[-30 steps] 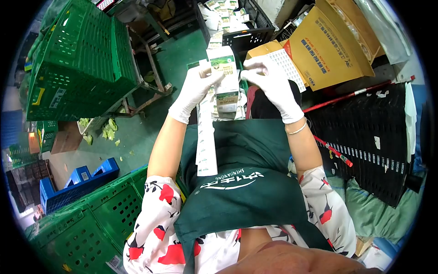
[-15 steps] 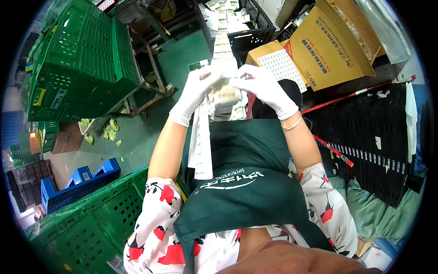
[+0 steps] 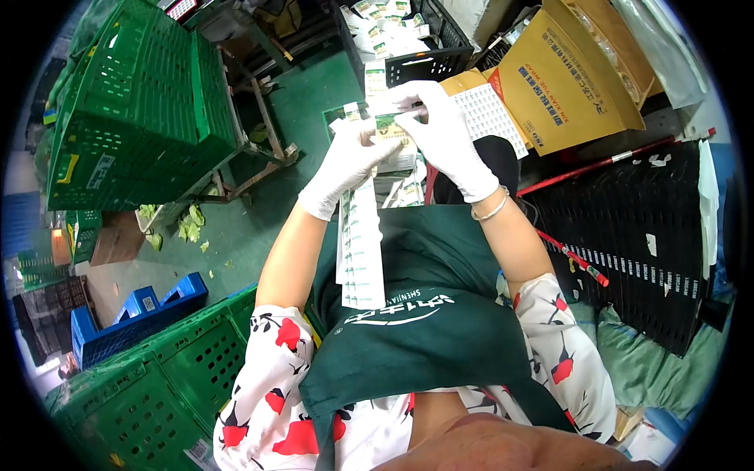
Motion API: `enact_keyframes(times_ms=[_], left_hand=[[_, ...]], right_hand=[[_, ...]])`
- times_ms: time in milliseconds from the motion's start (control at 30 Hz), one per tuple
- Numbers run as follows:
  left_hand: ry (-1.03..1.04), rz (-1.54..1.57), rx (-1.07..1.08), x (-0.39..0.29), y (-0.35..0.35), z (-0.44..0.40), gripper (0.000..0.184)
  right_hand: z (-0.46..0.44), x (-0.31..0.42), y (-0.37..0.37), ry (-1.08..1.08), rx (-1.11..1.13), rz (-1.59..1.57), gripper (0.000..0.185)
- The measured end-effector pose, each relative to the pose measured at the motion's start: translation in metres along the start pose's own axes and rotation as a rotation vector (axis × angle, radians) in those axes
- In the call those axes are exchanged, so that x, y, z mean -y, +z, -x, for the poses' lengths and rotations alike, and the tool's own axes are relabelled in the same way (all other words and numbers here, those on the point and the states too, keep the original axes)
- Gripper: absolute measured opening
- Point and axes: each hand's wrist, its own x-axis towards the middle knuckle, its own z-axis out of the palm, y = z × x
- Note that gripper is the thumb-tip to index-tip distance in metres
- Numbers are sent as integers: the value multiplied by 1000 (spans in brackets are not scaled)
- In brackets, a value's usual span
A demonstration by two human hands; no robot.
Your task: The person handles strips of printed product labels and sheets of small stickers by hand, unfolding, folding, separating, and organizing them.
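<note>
Both my hands wear white gloves and are close together in front of the apron. My left hand is closed around a bundle of printed label strips, whose long ends hang down over the apron. My right hand is closed, with thumb and fingers at a green-and-white printed label between the hands. A further label strip runs from the hands up toward the black crate. Below the hands lies a stack of printed labels, partly hidden by them.
A black crate full of labels stands ahead. Right of it are a sheet of small labels, a yellow carton and stacked black crates. Green crates and a blue crate are at left.
My right hand has tilted, its fingers now higher, and the green-and-white label shows between the hands. The hanging strips have swung right and show more of their printed side.
</note>
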Motion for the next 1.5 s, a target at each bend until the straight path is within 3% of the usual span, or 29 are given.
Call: enact_keyframes(times_ms=[100,133,200,233,333,400,467,500,600,700,767,933,1000,1233,1333,1367,1467,1500], left_hand=[[36,18,-27,0,-3,1,26],[34,57,-33,-9,-3,6,25],[33,136,-45,-23,-2,12,23],[32,146,-95,-14,-6,8,23],[143,76,-347,-3,-6,-5,28],[260,-70,-513,-7,1,-11,28],[237,7,-620,-16,5,-11,26],[264,41,-646,-16,3,-13,24],[264,137,-724,-16,1,-13,21],[372,179,-765,-15,3,-15,22],[406,23,-804,-18,6,-15,23],[459,-290,-887,-20,14,-16,24],[462,-228,-883,-21,16,-18,24],[470,-167,-928,-9,11,-28,22],[274,-162,-883,-5,0,-28,27],[279,-19,-849,-3,-3,-29,24],[242,-40,-625,-5,-21,-21,20],[270,88,-429,-6,-23,-20,23]], right_hand=[[3,2,3,-196,-144,468,48],[0,-2,-1,-261,-250,604,63],[3,-10,-7,-62,-338,559,67],[8,-10,-11,36,-317,478,61],[27,9,-10,326,50,-230,54],[47,28,-2,369,258,-111,47],[64,26,4,274,317,-25,44],[68,25,6,342,286,-152,41],[72,21,8,298,167,-129,39],[65,36,4,401,272,-65,44],[62,33,3,483,347,5,45],[56,31,17,28,106,404,42],[53,26,19,-130,117,514,41],[63,34,32,-242,131,749,42],[75,34,34,-485,9,617,47],[78,33,30,-541,-44,521,41],[69,44,16,-77,-260,-113,24],[59,48,2,85,-214,-191,19]])
